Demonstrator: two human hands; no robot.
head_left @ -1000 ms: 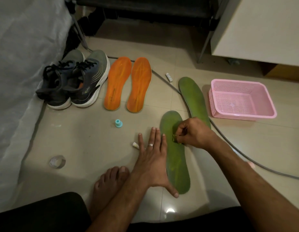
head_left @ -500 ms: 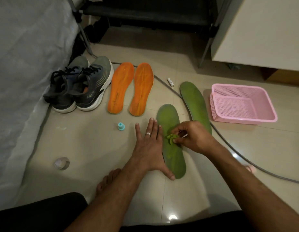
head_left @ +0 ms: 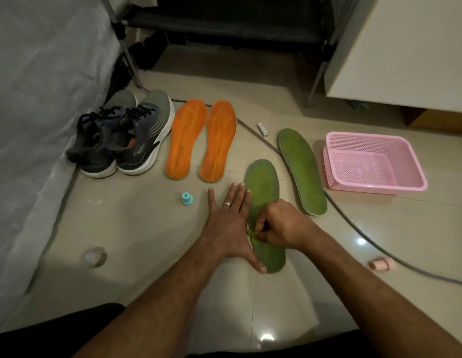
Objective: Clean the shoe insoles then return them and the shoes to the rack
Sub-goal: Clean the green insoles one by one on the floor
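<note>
Fingers [head_left: 261, 226] of right hand [head_left: 281, 226] curled, pinching small green scrubbing piece [head_left: 252, 235] pressed on near green insole [head_left: 263, 202]. Left hand [head_left: 228, 223] flat, fingers straight, pinning insole's left edge, thumb at heel end. Insole's long axis runs away from the person, toe far, heel near; right hand over heel half, so most unscrubbed length lies ahead of the fingers. Second green insole [head_left: 301, 171] just right of it, pink basket [head_left: 372, 161] beyond. Orange insoles [head_left: 202, 140] and shoes [head_left: 121, 135] up-left. Open floor right of heel for strokes.
</note>
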